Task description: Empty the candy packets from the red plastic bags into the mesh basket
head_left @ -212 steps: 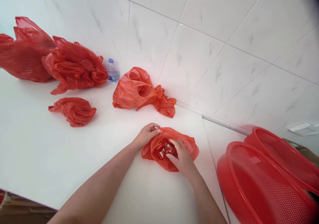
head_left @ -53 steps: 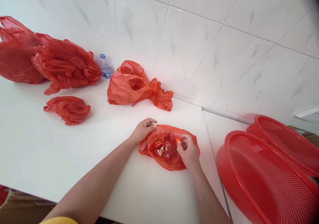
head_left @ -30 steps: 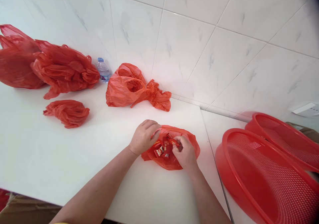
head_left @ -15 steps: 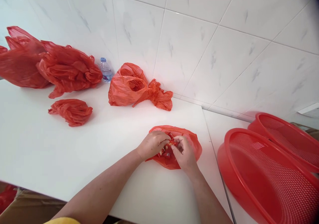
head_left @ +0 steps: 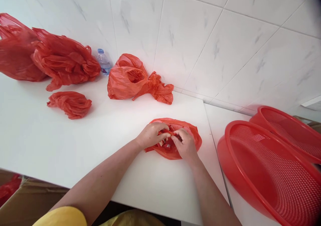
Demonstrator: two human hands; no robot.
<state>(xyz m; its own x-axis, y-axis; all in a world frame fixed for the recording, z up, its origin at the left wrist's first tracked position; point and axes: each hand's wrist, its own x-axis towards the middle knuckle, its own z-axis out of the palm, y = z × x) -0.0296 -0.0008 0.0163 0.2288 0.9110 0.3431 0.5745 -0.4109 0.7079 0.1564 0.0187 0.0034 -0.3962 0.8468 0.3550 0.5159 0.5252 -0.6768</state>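
Note:
A small red plastic bag (head_left: 193, 139) lies open on the white table (head_left: 75, 145), with several small red wrapped sweets (head_left: 165, 144) inside it. My left hand (head_left: 150, 135) and my right hand (head_left: 184, 145) meet over the bag's mouth. Both pinch the same small red wrapped piece (head_left: 170, 133) between thumbs and fingertips, one at each end. The hands hide most of the bag's contents.
Two large red mesh baskets (head_left: 263, 172) overlap at the right. More red bags lie behind: one near the wall (head_left: 130, 80), a crumpled one (head_left: 70, 103), a big pile at far left (head_left: 50, 58). A water bottle (head_left: 103, 62) stands against the tiled wall. A cardboard box (head_left: 27, 199) sits below the table edge.
My left hand has left the bag's rim and come to the right hand. Both now pinch one wrapped piece over the bag. The view has shifted slightly.

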